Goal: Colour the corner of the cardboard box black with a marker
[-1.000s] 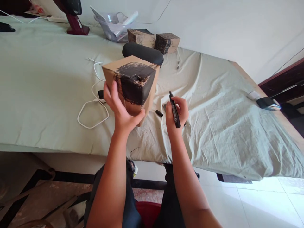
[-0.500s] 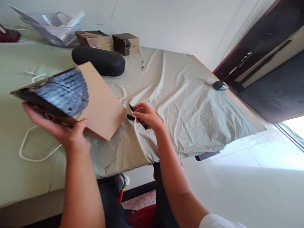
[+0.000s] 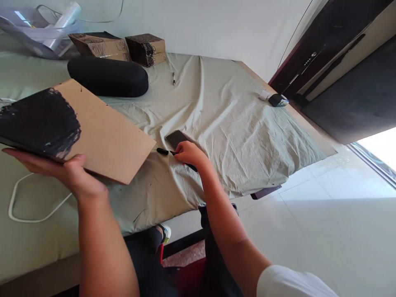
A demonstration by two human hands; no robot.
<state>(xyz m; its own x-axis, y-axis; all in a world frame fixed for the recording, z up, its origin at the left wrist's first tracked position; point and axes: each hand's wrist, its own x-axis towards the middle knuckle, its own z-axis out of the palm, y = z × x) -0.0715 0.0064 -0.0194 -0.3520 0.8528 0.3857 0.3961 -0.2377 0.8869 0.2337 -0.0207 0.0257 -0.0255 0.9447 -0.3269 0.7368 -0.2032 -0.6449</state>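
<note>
My left hand (image 3: 74, 175) supports a cardboard box (image 3: 108, 136) from below, thumb on its near edge. The box is tilted, and its left part is covered in black ink with a ragged edge. My right hand (image 3: 190, 154) is closed around a black marker (image 3: 173, 153), mostly hidden by the fingers, its tip pointing left. Just left of that tip a black marker cap (image 3: 162, 151) lies on the cloth. A flat dark thing like a phone (image 3: 177, 137) shows behind the right hand; whether the hand touches it I cannot tell.
A black oblong case (image 3: 108, 77) lies behind the box. Two ink-marked cardboard boxes (image 3: 99, 46) and a clear plastic basket (image 3: 34, 39) stand along the wall. A small pen (image 3: 173, 78) and a white cable (image 3: 40, 220) rest on the wrinkled cloth (image 3: 241, 136).
The box has shifted left in view and turned, showing more of its inked face. My right hand has turned over, and the flat dark thing's face now shows behind it.
</note>
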